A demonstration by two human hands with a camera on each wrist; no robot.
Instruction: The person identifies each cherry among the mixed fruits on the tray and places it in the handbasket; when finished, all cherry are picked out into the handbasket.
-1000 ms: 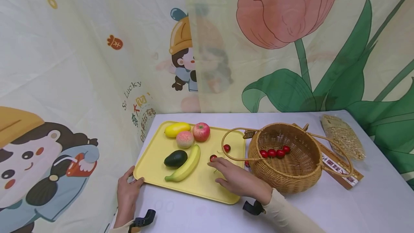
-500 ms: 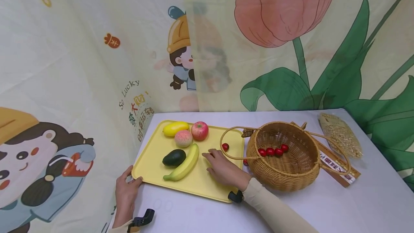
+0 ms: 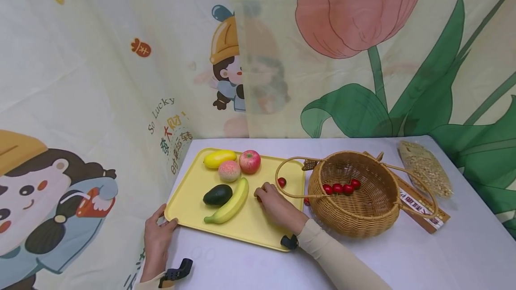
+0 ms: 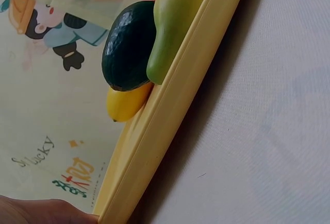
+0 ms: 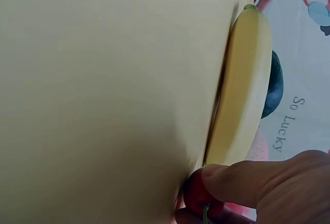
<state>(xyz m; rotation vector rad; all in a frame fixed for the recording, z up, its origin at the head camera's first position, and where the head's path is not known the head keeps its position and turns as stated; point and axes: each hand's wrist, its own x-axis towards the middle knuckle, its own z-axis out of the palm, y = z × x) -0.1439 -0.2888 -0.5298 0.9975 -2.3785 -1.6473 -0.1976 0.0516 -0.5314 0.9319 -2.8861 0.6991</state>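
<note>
From my distant seat I had the right hand [image 3: 279, 206] low in the centre of the head view, thumb and finger nipped around a red cherry [image 5: 195, 193] at the bottom of the right wrist view, green stem [image 5: 205, 214] showing, just below the banana [image 5: 243, 90]! Over at lower left of the head view, the left hand [image 3: 158, 235] had the corner of the yellow tray [image 3: 188, 205] between thumb and fingers, while four more cherries [image 3: 348, 189] lay in the wicker basket [image 3: 354, 223] right of centre.
</note>
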